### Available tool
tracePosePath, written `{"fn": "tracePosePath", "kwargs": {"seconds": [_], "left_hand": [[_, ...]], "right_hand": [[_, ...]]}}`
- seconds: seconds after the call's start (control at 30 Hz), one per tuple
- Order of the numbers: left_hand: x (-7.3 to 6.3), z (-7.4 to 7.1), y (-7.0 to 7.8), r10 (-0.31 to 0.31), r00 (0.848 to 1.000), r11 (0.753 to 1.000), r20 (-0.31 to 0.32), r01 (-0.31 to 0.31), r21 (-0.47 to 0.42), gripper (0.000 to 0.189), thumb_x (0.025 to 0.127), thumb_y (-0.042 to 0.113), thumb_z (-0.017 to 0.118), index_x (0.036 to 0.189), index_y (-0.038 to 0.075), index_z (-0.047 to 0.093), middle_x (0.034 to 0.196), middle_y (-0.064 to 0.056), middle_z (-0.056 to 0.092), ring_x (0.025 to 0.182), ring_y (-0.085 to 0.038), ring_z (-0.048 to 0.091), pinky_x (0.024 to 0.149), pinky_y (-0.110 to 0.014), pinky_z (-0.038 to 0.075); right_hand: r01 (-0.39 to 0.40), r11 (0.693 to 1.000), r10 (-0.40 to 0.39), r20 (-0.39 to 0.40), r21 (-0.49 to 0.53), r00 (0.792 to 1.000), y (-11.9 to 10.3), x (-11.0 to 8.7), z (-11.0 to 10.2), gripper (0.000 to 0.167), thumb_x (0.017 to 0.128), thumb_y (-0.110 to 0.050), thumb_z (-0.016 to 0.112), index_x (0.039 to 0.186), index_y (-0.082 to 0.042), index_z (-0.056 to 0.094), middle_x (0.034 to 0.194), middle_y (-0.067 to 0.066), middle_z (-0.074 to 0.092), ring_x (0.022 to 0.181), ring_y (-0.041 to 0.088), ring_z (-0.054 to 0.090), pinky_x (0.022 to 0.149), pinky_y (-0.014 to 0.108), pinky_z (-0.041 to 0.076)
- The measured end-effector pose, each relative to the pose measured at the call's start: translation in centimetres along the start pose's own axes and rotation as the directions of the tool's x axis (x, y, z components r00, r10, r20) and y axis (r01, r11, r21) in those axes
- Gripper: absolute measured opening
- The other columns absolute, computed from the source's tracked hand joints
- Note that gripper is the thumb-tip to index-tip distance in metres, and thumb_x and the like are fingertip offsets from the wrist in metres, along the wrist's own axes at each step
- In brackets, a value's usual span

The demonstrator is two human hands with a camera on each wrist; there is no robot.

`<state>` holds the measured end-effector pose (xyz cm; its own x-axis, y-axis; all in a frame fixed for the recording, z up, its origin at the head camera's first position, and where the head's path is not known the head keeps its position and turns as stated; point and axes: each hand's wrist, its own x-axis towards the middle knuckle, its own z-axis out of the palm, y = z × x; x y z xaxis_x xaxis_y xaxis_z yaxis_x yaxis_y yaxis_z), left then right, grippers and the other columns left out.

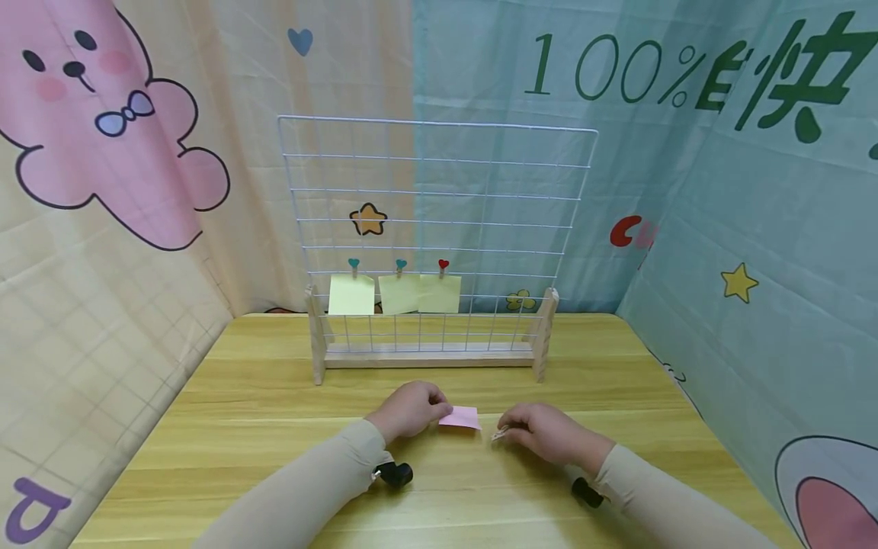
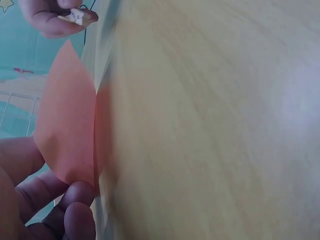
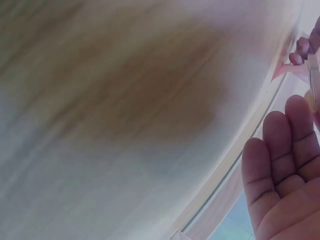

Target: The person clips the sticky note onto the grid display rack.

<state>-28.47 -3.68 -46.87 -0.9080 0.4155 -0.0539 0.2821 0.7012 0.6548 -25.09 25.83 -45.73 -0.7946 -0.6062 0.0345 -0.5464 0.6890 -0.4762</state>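
Note:
Low over the tabletop, my left hand [image 1: 409, 410] pinches a pink sticky note [image 1: 462, 418] by its left edge. In the left wrist view the paper [image 2: 65, 110] looks slightly bent, with thumb and fingers at its near end. A short way to the right of the note, my right hand [image 1: 549, 433] holds a small wooden clothespin [image 1: 499, 434] between thumb and forefinger. The clothespin [image 2: 78, 17] also shows at the top of the left wrist view, apart from the paper. The other right fingers [image 3: 277, 145] are loosely extended in the right wrist view.
Behind the hands stands a white wire grid rack [image 1: 439, 250] on a wooden base [image 1: 428, 358]. Three pale yellow notes [image 1: 352, 294] hang on it from heart-topped clothespins [image 1: 401, 265], two teal and one red. Printed curtains [image 1: 686, 191] enclose the wooden table [image 1: 226, 404].

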Motion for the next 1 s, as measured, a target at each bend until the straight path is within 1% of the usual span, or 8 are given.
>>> {"fn": "tracePosePath", "kwargs": {"seconds": [0.1, 0.23, 0.37, 0.47, 0.57, 0.67, 0.8, 1.0], "left_hand": [[0.13, 0.12, 0.08, -0.003, 1.0, 1.0, -0.017, 0.003, 0.005, 0.015, 0.101, 0.034, 0.072, 0.096, 0.021, 0.077, 0.087, 0.009, 0.069, 0.082, -0.013, 0.058, 0.077, -0.033, 0.049], [0.36, 0.33, 0.12, -0.002, 0.999, 1.0, -0.042, 0.003, 0.022, 0.014, 0.1, 0.032, 0.072, 0.093, 0.021, 0.076, 0.087, 0.01, 0.069, 0.081, -0.012, 0.058, 0.078, -0.032, 0.05], [0.42, 0.52, 0.22, -0.005, 0.998, 1.0, -0.059, 0.007, 0.026, 0.013, 0.099, 0.031, 0.074, 0.092, 0.021, 0.076, 0.088, 0.009, 0.069, 0.083, -0.012, 0.058, 0.08, -0.033, 0.05], [0.36, 0.62, 0.31, -0.015, 0.998, 1.0, -0.062, 0.016, 0.013, 0.013, 0.099, 0.03, 0.074, 0.091, 0.021, 0.075, 0.088, 0.008, 0.069, 0.083, -0.013, 0.058, 0.079, -0.033, 0.05], [0.34, 0.69, 0.35, -0.022, 0.998, 1.0, -0.061, 0.023, 0.005, 0.012, 0.099, 0.03, 0.075, 0.09, 0.021, 0.074, 0.088, 0.008, 0.068, 0.083, -0.013, 0.058, 0.079, -0.033, 0.05], [0.28, 0.7, 0.45, -0.026, 0.998, 1.0, -0.063, 0.027, 0.001, 0.012, 0.099, 0.03, 0.075, 0.09, 0.021, 0.074, 0.088, 0.008, 0.068, 0.083, -0.013, 0.058, 0.078, -0.033, 0.05], [0.2, 0.74, 0.6, -0.026, 0.997, 1.0, -0.073, 0.026, 0.004, 0.012, 0.098, 0.029, 0.075, 0.088, 0.022, 0.073, 0.087, 0.008, 0.067, 0.082, -0.013, 0.058, 0.078, -0.033, 0.049], [0.28, 0.88, 0.66, -0.031, 0.996, 0.999, -0.089, 0.03, -0.019, 0.011, 0.098, 0.025, 0.075, 0.089, 0.02, 0.072, 0.086, 0.006, 0.065, 0.082, -0.014, 0.057, 0.076, -0.032, 0.049]], "right_hand": [[-0.02, 0.999, 0.021, -0.03, 0.038, 0.999, -0.08, 0.04, -0.14, 0.013, 0.103, -0.016, 0.068, 0.112, -0.012, 0.076, 0.104, -0.004, 0.076, 0.088, 0.0, 0.061, 0.078, 0.028, 0.056], [-0.059, 0.992, 0.064, -0.042, 0.11, 0.997, -0.15, 0.09, -0.21, 0.014, 0.102, -0.012, 0.068, 0.113, -0.008, 0.076, 0.103, -0.001, 0.076, 0.083, -0.001, 0.059, 0.074, 0.025, 0.054], [-0.106, 0.975, 0.116, -0.041, 0.197, 0.992, -0.12, 0.09, -0.16, 0.013, 0.101, -0.008, 0.068, 0.112, -0.007, 0.075, 0.095, 0.0, 0.073, 0.077, 0.002, 0.056, 0.067, 0.022, 0.051], [-0.134, 0.959, 0.148, -0.04, 0.25, 0.988, -0.04, 0.07, -0.07, 0.012, 0.1, -0.005, 0.068, 0.11, -0.006, 0.074, 0.092, 0.002, 0.071, 0.074, 0.005, 0.055, 0.063, 0.022, 0.049], [-0.144, 0.951, 0.161, -0.041, 0.274, 0.986, -0.01, 0.03, -0.03, 0.012, 0.099, -0.005, 0.068, 0.11, -0.006, 0.074, 0.092, 0.0, 0.069, 0.076, 0.007, 0.054, 0.064, 0.022, 0.048], [-0.141, 0.948, 0.159, -0.039, 0.284, 0.987, -0.03, 0.0, -0.07, 0.01, 0.1, -0.01, 0.07, 0.109, -0.007, 0.073, 0.092, -0.002, 0.068, 0.078, 0.007, 0.055, 0.066, 0.023, 0.048], [-0.145, 0.944, 0.162, -0.033, 0.297, 0.986, -0.04, 0.02, -0.14, 0.011, 0.103, -0.016, 0.069, 0.108, -0.007, 0.072, 0.094, -0.003, 0.071, 0.081, 0.008, 0.058, 0.069, 0.023, 0.05], [-0.138, 0.945, 0.163, -0.062, 0.296, 0.985, -0.07, 0.02, -0.17, 0.011, 0.103, -0.013, 0.067, 0.109, -0.006, 0.073, 0.1, -0.001, 0.073, 0.084, 0.008, 0.058, 0.071, 0.022, 0.052]]}}
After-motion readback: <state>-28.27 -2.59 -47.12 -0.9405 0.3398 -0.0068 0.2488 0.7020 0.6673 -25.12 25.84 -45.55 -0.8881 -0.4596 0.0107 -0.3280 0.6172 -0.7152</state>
